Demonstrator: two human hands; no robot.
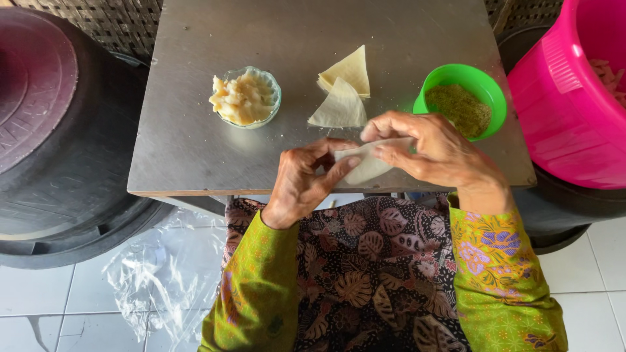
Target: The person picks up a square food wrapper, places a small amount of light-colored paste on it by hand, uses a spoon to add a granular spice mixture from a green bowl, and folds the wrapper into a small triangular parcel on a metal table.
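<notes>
While both hands worked over the near edge of a metal table [195, 150], they held one pale wrapper [365, 166] between them.
The left hand [301, 186] pinched the wrapper's left end with thumb and forefinger; the right hand [438, 153] pressed curled fingers onto its top fold. Beyond lay triangular wrappers [342, 88], a glass bowl [246, 98] of yellow mash, and a green bowl [464, 98] of crumbs.

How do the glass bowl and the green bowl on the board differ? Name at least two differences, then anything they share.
The glass bowl is clear with a fluted rim; the green bowl is opaque plastic with a smooth rim. The glass bowl holds a pale yellow lumpy mash; the green bowl holds a fine brownish-green crumb. The glass bowl stands apart from the hands; the green bowl sits just behind the right hand. Both stand upright on the grey board.
</notes>
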